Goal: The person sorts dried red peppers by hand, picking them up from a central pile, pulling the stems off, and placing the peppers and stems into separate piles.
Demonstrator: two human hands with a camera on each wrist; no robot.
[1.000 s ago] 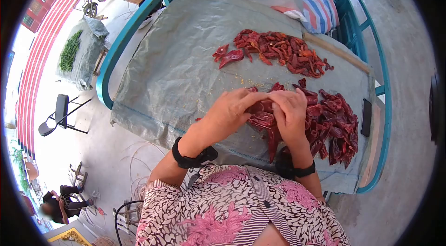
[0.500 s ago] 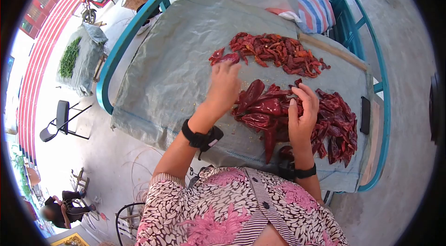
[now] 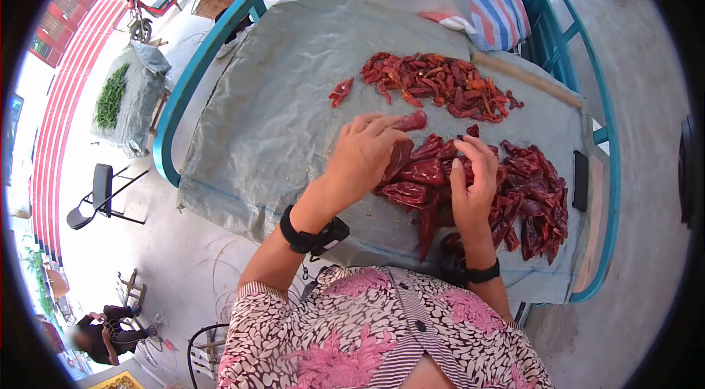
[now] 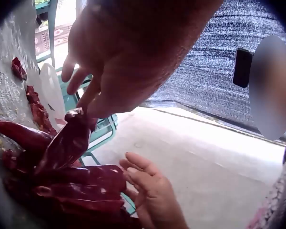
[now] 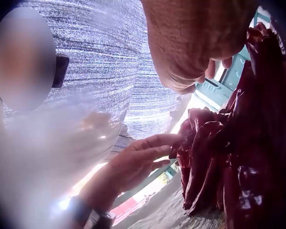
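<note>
My left hand (image 3: 358, 159) holds a dark red dried pepper (image 3: 411, 121) between thumb and fingers, above the left end of the larger pepper pile (image 3: 532, 202). In the left wrist view the left hand (image 4: 119, 57) pinches a shiny pepper (image 4: 66, 143) by one end. The right hand (image 3: 474, 187), fingers loosely bent and apart, hovers over the middle of that pile; no pepper shows in its grasp. Farther back lies a second pile of smaller, brighter peppers (image 3: 448, 84). One lone pepper (image 3: 341, 91) lies to its left.
Grey sheeting (image 3: 272, 80) covers the surface inside a teal rail (image 3: 167, 132). A striped bag (image 3: 496, 11) stands at the back, a wooden strip (image 3: 525, 80) near it and a black phone-like object (image 3: 580, 180) at right. A folding chair (image 3: 103, 191) and a seated person (image 3: 106, 334) are at left.
The left hand reached from the larger pile to the two separate peppers at the back left, took one and came back with it. The right hand lifted off the peppers it was touching.
</note>
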